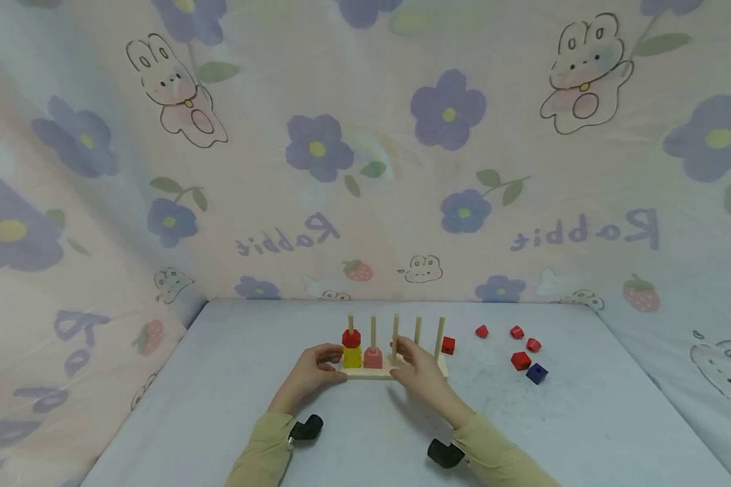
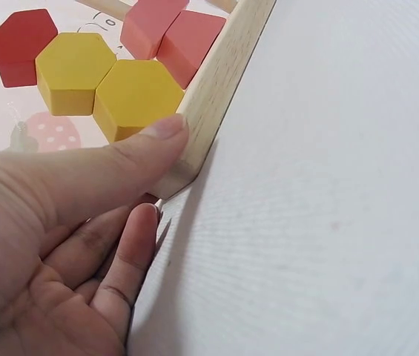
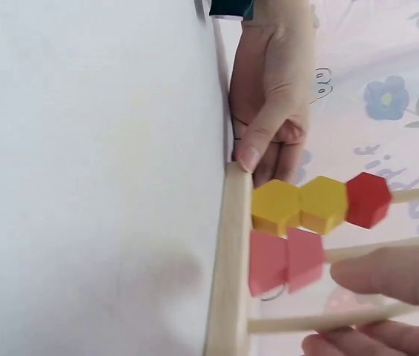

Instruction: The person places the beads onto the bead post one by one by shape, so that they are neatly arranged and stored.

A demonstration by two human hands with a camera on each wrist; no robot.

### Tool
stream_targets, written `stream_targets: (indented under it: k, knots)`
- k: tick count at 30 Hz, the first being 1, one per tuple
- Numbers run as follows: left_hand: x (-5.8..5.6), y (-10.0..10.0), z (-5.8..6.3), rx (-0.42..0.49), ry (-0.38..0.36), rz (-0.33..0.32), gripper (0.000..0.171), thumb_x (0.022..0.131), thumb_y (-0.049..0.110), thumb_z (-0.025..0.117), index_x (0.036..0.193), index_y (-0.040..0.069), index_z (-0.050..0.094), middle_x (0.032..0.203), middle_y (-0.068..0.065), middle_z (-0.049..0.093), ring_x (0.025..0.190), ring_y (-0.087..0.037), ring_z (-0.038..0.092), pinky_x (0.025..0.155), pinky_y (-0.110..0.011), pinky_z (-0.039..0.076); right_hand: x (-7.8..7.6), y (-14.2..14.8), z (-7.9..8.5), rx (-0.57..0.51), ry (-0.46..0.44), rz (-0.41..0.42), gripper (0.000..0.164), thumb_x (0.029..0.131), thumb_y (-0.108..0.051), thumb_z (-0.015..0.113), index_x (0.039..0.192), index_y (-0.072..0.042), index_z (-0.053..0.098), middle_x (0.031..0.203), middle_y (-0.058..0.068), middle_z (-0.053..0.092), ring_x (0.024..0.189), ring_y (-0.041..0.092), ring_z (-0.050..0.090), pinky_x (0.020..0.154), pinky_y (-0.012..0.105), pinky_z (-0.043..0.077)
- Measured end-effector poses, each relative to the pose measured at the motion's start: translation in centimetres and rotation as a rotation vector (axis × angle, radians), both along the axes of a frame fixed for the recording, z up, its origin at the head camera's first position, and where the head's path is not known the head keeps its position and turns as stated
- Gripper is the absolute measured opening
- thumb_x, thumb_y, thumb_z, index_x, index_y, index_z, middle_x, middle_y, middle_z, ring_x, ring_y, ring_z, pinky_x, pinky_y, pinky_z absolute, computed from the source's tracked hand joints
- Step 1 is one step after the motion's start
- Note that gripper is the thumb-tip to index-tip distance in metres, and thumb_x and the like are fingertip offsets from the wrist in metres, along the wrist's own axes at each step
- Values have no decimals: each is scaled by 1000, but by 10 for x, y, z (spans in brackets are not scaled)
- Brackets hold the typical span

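Note:
A wooden peg stand [image 1: 365,373] with several upright pegs lies in front of me. Its leftmost peg carries two yellow hexagonal blocks [image 2: 139,96] under a red block [image 3: 368,200]. Two pink blocks [image 3: 305,259] sit on the second peg. My left hand [image 1: 313,367] grips the left end of the base, thumb on the front edge and fingers behind the corner. At the third peg [image 3: 291,324], my right hand [image 1: 423,375] has its thumb and fingers apart on either side of the stick, with no block between them.
To the right of the stand lie a red block [image 1: 448,345], a hexagonal red block [image 1: 520,361], a dark blue block [image 1: 537,373] and smaller red pieces [image 1: 517,332]. A printed rabbit-and-flower cloth [image 1: 365,203] hangs behind the white table [image 1: 365,439].

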State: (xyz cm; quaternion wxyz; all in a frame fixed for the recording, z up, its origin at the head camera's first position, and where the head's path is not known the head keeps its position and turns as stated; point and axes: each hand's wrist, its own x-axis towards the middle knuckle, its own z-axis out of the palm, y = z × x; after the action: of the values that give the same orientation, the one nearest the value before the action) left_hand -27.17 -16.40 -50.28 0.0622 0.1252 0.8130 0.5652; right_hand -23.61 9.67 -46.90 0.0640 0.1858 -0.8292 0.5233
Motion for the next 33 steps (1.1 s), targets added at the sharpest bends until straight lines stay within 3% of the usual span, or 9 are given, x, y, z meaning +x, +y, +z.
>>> stream_targets:
  k: [4,7,11,16,20,26,33]
  knots:
    - [0,-1,0,14,5,9,55,75,6,81,124,1,58,116,-14,63,89,-22,60,84,-36,51,15,27,10,82,51,53,51,83,2,70,131,3,51,130,20,55,116,38,53,95,51,43]
    - [0,-1,-1,19,0,14,55,74,7,82,124,2,59,116,-13,63,88,-22,60,83,-34,51,23,54,16,132,86,43,44,83,-1,72,124,-1,57,122,15,60,110,34,58,90,51,47]
    - [2,-1,-1,12,-1,6,55,74,8,82,124,2,59,116,-13,63,88,-21,60,82,-32,51,28,101,21,213,111,-71,39,82,-2,74,119,-3,61,115,11,64,105,31,60,86,51,49]
    - [2,-2,-2,-6,10,12,55,75,7,81,124,3,59,116,-13,63,88,-21,60,82,-32,51,27,160,22,304,163,-267,39,83,-3,72,120,1,59,114,19,63,104,38,57,84,55,46]
    - [3,-4,-3,-19,5,17,54,75,8,81,124,4,59,116,-12,62,88,-21,60,83,-32,51,26,194,20,359,78,-371,43,85,-6,70,123,5,53,118,27,57,109,43,51,88,59,42]
    - [4,-4,-2,-33,-14,23,56,75,10,82,125,5,59,117,-11,62,89,-20,60,83,-34,51,22,221,9,435,-105,-376,51,87,-15,69,128,6,48,121,33,51,110,50,46,85,62,42]
    - [2,-2,-2,-18,-12,10,55,75,11,82,126,6,59,118,-10,62,91,-21,59,85,-35,50,19,228,0,446,-132,-380,42,83,-8,70,118,9,53,103,26,60,93,42,58,73,49,51]
